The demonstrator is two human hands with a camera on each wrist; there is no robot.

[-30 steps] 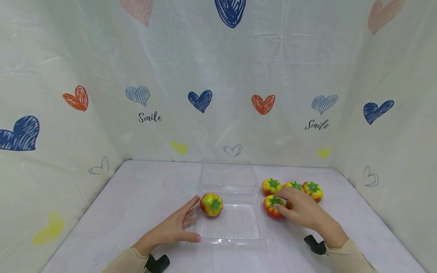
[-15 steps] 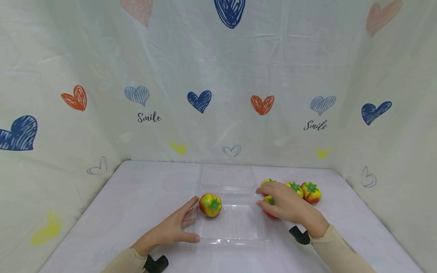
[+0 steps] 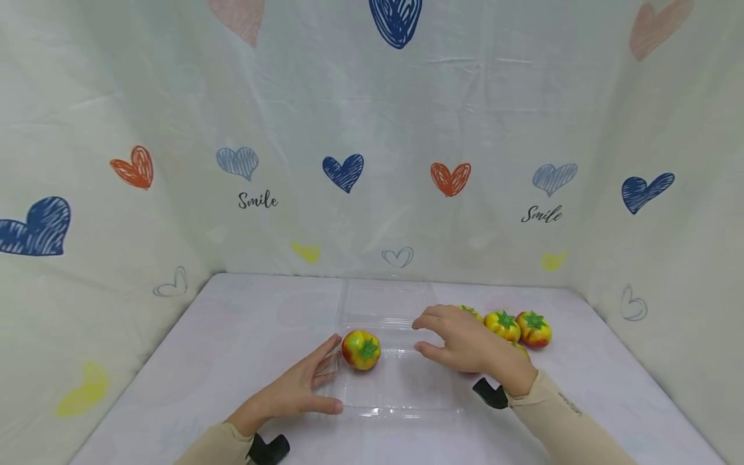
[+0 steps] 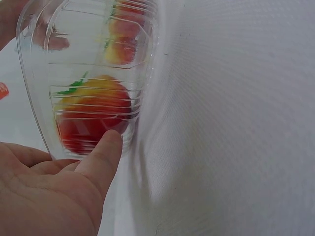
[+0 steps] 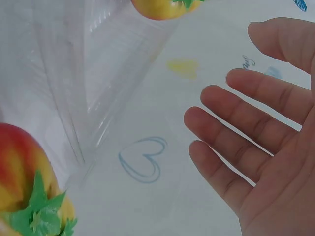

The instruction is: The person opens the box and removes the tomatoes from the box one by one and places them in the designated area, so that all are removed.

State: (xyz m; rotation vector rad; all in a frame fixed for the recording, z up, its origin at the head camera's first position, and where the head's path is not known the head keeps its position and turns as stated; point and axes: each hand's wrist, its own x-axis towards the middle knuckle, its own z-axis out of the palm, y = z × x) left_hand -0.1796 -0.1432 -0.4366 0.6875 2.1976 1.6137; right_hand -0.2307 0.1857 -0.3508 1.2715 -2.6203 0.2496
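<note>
A clear plastic clamshell container [image 3: 401,387] lies with its lid [image 3: 383,302] folded back. In its left part sits a red-and-yellow fruit [image 3: 361,350] with a green leafy top. My left hand [image 3: 299,387] rests at the container's left side, fingers and thumb spread; in the left wrist view a fingertip touches the ribbed wall [image 4: 96,115] beside the fruit. My right hand [image 3: 465,339] hovers above the container's right edge. Its fingers [image 5: 236,101] are apart and hold nothing in the right wrist view, where one similar fruit [image 5: 24,172] shows at lower left.
Several like fruits, such as this one [image 3: 503,326] and its neighbour [image 3: 534,329], stand right of the container, some partly hidden by the right hand. A white cloth [image 3: 244,336] covers the table. Curtains [image 3: 395,116] printed with hearts hang behind and at the sides.
My right hand has moved left, from the fruits at the right to over the container's edge, carrying nothing. The left hand and the fruit in the container stay put.
</note>
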